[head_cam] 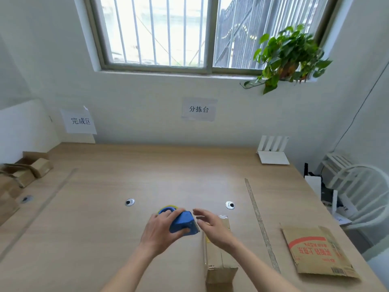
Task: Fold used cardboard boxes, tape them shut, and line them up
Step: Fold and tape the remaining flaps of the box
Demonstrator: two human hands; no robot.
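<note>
My left hand [163, 228] is gripping the blue tape dispenser [183, 224]; my right hand [212, 227] is hovering open just beside it, above the folded box [219, 262] lying on the wooden counter [105, 207]. A flattened box [317, 251] is lying right of that box, with finished boxes [23, 173] far left.

A light wood-grain table [126, 260] is seen carrying a folded cardboard box [220, 264] near its front edge, a flattened printed carton [317, 252] at right, finished boxes [23, 175] at far left, and a white router [273, 157] against the wall. Two tape strips [262, 225] are laid across the surface.
</note>
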